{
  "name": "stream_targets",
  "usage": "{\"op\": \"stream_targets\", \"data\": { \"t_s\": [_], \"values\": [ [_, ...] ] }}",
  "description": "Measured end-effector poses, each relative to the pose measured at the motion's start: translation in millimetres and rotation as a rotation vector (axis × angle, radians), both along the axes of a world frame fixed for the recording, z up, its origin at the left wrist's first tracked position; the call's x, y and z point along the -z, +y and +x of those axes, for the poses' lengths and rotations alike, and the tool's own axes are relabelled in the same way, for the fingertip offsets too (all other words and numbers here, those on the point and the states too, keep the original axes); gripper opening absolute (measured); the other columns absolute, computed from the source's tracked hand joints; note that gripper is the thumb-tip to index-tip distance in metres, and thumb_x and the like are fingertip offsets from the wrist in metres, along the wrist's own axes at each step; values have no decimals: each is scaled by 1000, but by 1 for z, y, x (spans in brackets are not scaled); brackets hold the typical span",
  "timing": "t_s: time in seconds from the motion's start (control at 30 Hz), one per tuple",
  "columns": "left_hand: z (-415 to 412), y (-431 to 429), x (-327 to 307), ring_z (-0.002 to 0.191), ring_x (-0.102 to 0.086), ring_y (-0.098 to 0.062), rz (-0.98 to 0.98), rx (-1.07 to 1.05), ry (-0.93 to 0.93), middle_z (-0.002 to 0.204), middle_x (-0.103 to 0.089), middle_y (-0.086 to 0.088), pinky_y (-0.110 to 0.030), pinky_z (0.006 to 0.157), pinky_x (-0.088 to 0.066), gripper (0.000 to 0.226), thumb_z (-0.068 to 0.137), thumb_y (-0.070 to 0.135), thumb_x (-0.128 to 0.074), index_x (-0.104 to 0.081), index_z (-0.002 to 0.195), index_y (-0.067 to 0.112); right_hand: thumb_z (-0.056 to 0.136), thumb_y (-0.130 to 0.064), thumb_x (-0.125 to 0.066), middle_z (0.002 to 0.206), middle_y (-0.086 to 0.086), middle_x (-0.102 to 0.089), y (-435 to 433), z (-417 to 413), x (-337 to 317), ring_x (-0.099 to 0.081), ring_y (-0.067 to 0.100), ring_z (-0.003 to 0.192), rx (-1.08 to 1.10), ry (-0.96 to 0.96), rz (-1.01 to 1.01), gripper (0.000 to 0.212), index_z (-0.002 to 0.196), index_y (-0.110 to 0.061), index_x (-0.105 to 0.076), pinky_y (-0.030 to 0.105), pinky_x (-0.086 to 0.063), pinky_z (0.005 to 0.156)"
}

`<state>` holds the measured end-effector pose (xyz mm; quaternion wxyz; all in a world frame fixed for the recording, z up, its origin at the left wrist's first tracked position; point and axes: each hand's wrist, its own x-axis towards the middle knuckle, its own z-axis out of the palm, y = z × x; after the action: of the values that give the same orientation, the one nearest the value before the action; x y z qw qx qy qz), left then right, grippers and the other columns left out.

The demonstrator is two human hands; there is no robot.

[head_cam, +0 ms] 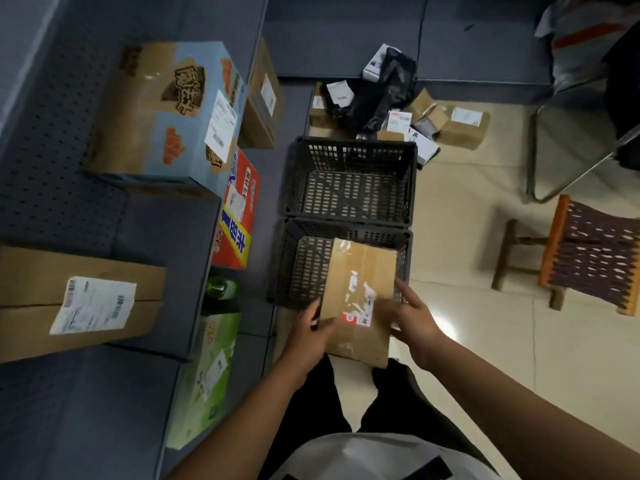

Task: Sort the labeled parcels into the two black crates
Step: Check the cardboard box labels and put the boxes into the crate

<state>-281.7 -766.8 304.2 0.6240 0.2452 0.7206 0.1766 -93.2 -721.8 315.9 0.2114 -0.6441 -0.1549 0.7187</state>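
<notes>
A person leans over two black crates on the floor, holding a brown parcel (pixel 360 289) between both hands. The left hand (pixel 311 332) grips the parcel's left edge with curled fingers. The right hand (pixel 414 320) lies along the right edge with its fingers fairly straight, steadying more than clasping. The parcel hangs tilted, its far end above the near crate (pixel 287 268) just ahead of the hands and its near end short of that crate's rim. The far crate (pixel 349 142) stands touching the near one, farther ahead, with more parcels (pixel 381 109) heaped beyond it. The main risk appears to lie in the uneven hold: with only one hand truly closed on it, the parcel could pivot and slip off to the right. It could also catch the near rim on the way down and tip onto the floor. Its red-and-white label (pixel 360 317) is too blurred to read, so a misread could send it into the wrong crate.
</notes>
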Motion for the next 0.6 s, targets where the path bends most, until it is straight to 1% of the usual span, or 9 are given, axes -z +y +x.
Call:
{"op": "stream_targets", "data": {
  "t_s": [0.07,0.13,0.17,0.2,0.27,0.3,0.43,0.53,0.6],
  "values": [
    [-8,7,14,105,-60,-1,-9,71,-44,113,-60,24,-33,95,-54,54,93,27,-68,-41,130,56,75,-31,-85,117,0,-64,0,-17,14,-66,23,100,-19,-59,-45,70,129,-40,-42,37,-54,71],
    [-15,16,38,108,-59,5,13,170,-83,118,-61,22,-17,89,-52,53,93,16,-66,-47,123,55,40,-53,-96,123,3,-60,4,-39,34,-66,27,105,26,-170,-56,104,126,-33,-40,47,-59,81],
    [-19,23,49,112,-58,4,28,196,-102,122,-62,18,-15,90,-51,55,91,9,-65,-49,121,52,27,-60,-95,127,5,-56,8,-49,47,-63,28,109,43,-256,-63,120,129,-30,-38,51,-58,88],
    [-22,29,61,117,-58,-1,35,206,-112,127,-61,14,-19,95,-51,59,87,5,-66,-50,122,50,24,-62,-93,130,5,-49,13,-59,61,-58,28,114,40,-342,-77,129,134,-27,-35,53,-55,93],
    [-27,37,88,124,-55,-9,45,210,-118,134,-58,7,-32,105,-49,64,81,6,-67,-52,124,51,40,-58,-93,129,6,-37,25,-77,89,-46,30,120,13,-467,-121,124,139,-26,-26,54,-50,100],
    [-30,39,100,127,-52,-8,45,220,-119,138,-56,7,-34,108,-46,67,80,8,-68,-52,126,53,45,-55,-93,129,7,-35,30,-84,104,-43,33,123,2,-509,-136,121,140,-28,-23,56,-49,101],
    [-46,53,155,140,-36,-12,-2,253,-173,153,-34,7,-39,113,-41,85,74,13,-64,-37,138,61,42,-62,-89,144,14,-33,54,-105,169,-33,41,136,-26,-630,-185,134,148,-25,-16,60,-39,109],
    [-63,78,195,139,-36,-12,-72,256,-206,154,-30,9,-29,105,-42,88,76,12,-62,-29,139,64,58,-52,-92,153,14,-25,75,-118,217,-24,40,142,-51,-632,-157,135,155,-23,-3,58,-30,116],
    [-73,97,225,133,-39,-7,-70,249,-220,147,-36,11,-17,94,-39,85,83,5,-61,-29,147,51,64,-49,-90,158,14,-17,93,-130,251,-17,40,146,-61,-635,-143,137,157,-22,7,57,-24,118]
  ]
}}
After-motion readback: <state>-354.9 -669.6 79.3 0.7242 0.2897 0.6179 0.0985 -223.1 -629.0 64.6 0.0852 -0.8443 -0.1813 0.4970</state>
